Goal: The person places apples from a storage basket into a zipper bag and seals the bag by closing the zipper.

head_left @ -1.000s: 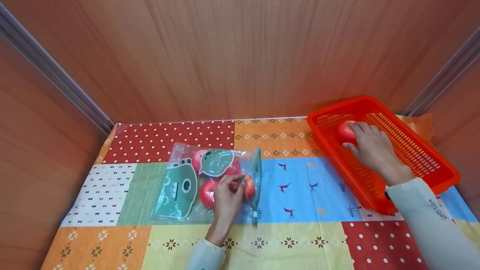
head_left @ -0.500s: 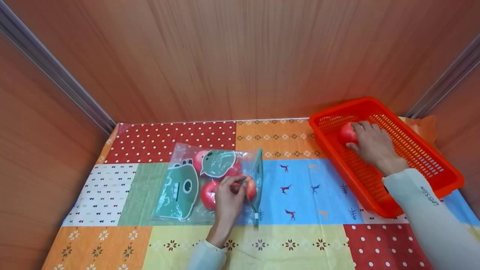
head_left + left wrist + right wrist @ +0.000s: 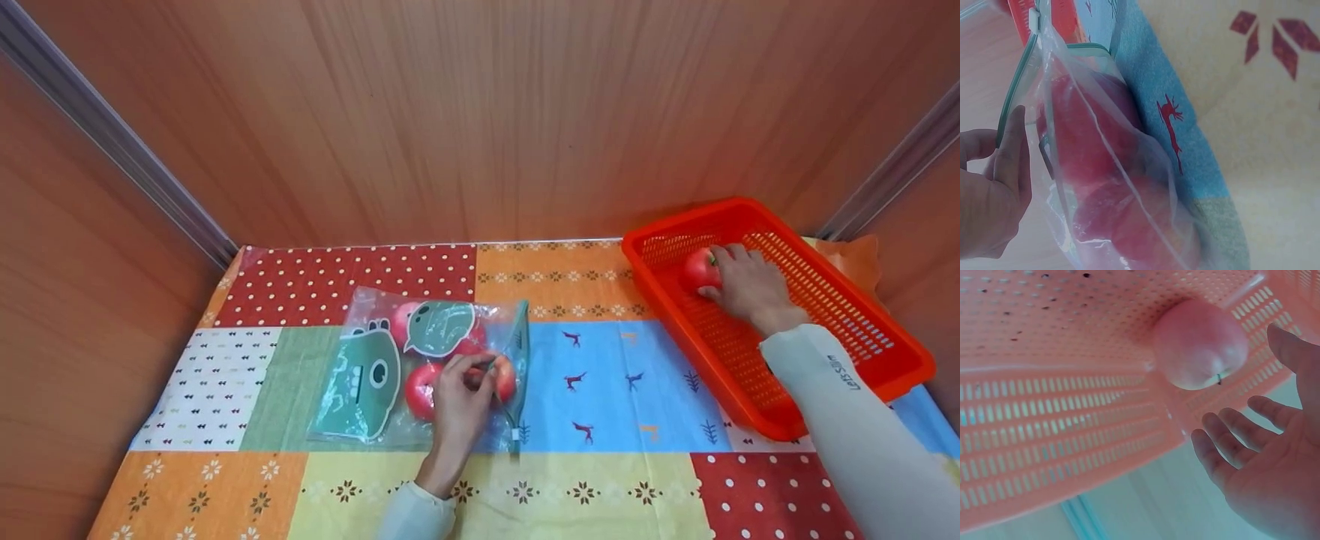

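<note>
My left hand (image 3: 463, 397) pinches the green-edged mouth of a clear plastic slider zip bag (image 3: 412, 439) between thumb and fingers. In the left wrist view, that zip edge is lifted and the bag's opening gapes over red apples (image 3: 1089, 135) inside. Green cartoon prints cover part of the bag, with several apples showing through. On the right, my right hand (image 3: 752, 289) reaches into the red plastic basket (image 3: 757, 405). A single apple (image 3: 1199, 346) sits in its far corner, stem toward my palm. My right fingers are spread, a small gap from the apple in the right wrist view.
A patchwork-patterned cloth (image 3: 592, 487) covers the table. Wood-grain panels (image 3: 420, 120) rise at the back and both sides, with the basket's far end close to the back one. The bag's white slider (image 3: 515, 434) is at its near end.
My right hand shifts slightly around the apple, and its stem end now shows beside the fingers. My left hand keeps its pinch on the bag. The whole view drifts a little.
</note>
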### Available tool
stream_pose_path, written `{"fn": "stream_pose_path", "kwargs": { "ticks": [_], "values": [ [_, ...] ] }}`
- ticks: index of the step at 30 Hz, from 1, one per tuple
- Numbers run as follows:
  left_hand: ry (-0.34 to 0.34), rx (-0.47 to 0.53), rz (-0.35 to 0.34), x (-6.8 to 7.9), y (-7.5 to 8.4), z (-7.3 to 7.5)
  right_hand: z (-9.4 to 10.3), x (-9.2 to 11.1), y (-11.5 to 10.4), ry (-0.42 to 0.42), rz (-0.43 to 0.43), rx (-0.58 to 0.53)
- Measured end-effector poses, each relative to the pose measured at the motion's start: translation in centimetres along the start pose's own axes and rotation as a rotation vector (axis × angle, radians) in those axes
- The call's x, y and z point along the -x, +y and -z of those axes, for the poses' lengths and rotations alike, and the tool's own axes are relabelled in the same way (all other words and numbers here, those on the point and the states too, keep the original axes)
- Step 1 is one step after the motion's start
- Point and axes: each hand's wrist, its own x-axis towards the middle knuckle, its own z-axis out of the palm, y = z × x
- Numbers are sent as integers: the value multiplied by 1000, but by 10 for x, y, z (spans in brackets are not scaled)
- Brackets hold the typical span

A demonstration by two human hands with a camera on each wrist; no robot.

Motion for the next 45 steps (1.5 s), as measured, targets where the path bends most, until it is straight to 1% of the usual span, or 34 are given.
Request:
{"fn": "stream_pose_path", "kwargs": {
  "ticks": [8, 14, 18, 24, 29, 33, 39, 41, 45],
  "values": [
    [-3, 2, -12, 1, -1, 1, -9, -7, 12, -39, -19, -11],
    [-10, 2, -22, 1, -1, 1, -14, -12, 17, -66, -21, -7],
    [-17, 10, -17, 0, -1, 1, -16, -14, 19, -75, -27, 6],
    [-18, 8, -12, 0, -1, 0, -17, -15, 18, -62, -27, 18],
    [-15, -2, -15, 0, -1, 1, -18, -16, 16, -54, -28, -23],
    [-12, -7, -17, 0, 0, 1, -17, -16, 17, -80, -36, -70],
    [-3, -8, -37, 1, 0, 1, -13, -14, 16, -119, -39, -38],
    [-3, -5, -33, 1, 0, 1, -12, -12, 14, -132, -43, -25],
    [-7, 3, -21, 1, 0, 1, -8, -7, 10, -153, -58, -54]
  ]
}}
